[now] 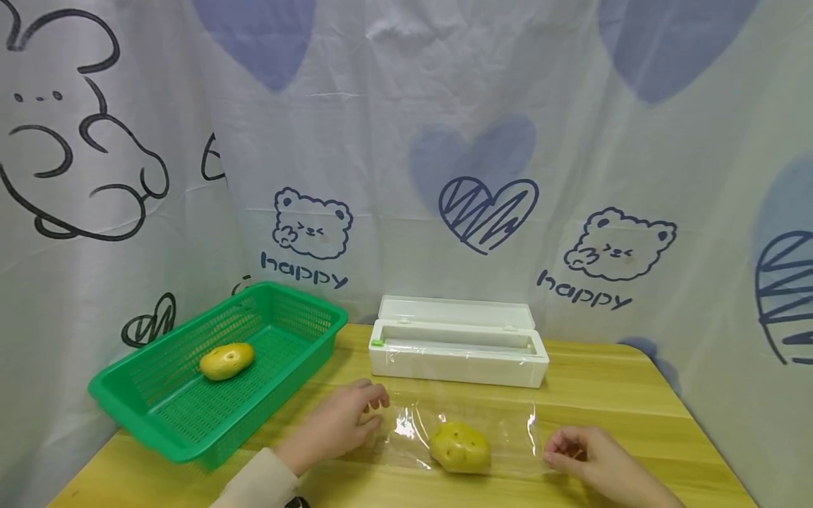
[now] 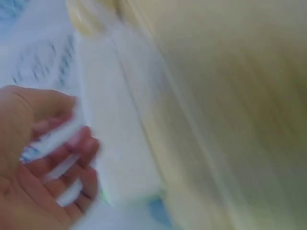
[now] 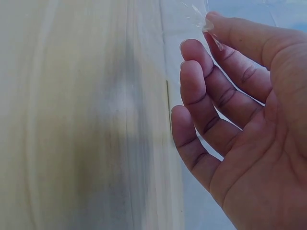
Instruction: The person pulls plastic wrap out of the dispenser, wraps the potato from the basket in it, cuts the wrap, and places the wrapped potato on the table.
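A potato (image 1: pixel 460 447) lies on the table together with a sheet of clear cling film (image 1: pixel 512 432), which stretches to both sides of it. My right hand (image 1: pixel 587 458) is at the sheet's right edge. In the right wrist view, its thumb and forefinger pinch a gathered corner of the cling film, with the other fingers bent loosely beside it. My left hand (image 1: pixel 343 422) hovers by the sheet's left edge. Its thumb stands apart from loosely bent fingers, with nothing seen between them. The left wrist view is blurred.
Behind the sheet stands a white cling film box (image 1: pixel 457 367), its lid raised and a green slider at its left end. At the left, a green basket (image 1: pixel 279 406) holds another potato (image 1: pixel 226 361). A printed curtain (image 1: pixel 394 162) hangs behind the wooden table (image 1: pixel 610 381).
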A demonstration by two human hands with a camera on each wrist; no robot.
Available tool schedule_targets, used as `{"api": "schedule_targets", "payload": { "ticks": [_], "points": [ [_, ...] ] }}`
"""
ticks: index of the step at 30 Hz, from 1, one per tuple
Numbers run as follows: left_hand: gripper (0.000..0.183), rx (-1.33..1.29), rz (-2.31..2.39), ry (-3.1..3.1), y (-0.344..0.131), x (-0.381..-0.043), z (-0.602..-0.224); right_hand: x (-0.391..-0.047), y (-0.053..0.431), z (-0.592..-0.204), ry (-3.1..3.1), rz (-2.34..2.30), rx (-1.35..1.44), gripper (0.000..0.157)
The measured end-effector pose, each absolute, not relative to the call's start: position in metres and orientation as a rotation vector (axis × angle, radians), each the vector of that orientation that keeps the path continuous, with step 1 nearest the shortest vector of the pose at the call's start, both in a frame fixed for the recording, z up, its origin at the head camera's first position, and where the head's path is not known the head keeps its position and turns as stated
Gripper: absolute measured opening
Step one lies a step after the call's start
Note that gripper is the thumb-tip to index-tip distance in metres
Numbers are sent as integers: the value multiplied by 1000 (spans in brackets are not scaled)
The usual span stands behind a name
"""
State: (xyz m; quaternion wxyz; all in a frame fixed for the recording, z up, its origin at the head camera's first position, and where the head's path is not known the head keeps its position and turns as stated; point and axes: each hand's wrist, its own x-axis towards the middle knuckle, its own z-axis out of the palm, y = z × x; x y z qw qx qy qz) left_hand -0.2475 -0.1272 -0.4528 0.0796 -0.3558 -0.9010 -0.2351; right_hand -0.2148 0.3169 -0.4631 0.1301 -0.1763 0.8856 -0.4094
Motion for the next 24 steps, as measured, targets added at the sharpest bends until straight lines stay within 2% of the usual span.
{"api": "schedule_targets", "payload": {
  "ticks": [6, 10, 17, 24],
  "points": [
    [47, -1484, -274, -2430, -84, -222, -448, -215, 316, -465, 2581, -1227, -629, 14],
    [60, -1541, -156, -2464, -72, -223, -455, -215, 315, -465, 2554, -1239, -600, 14],
    [51, -1523, -264, -2444, -65, -235, -461, -216, 315, -467, 2577, -1236, -647, 14],
    [43, -1520, -319, -2490, -62, -242, -462, -217, 315, -465, 2582, -1219, -563, 16]
  ]
}}
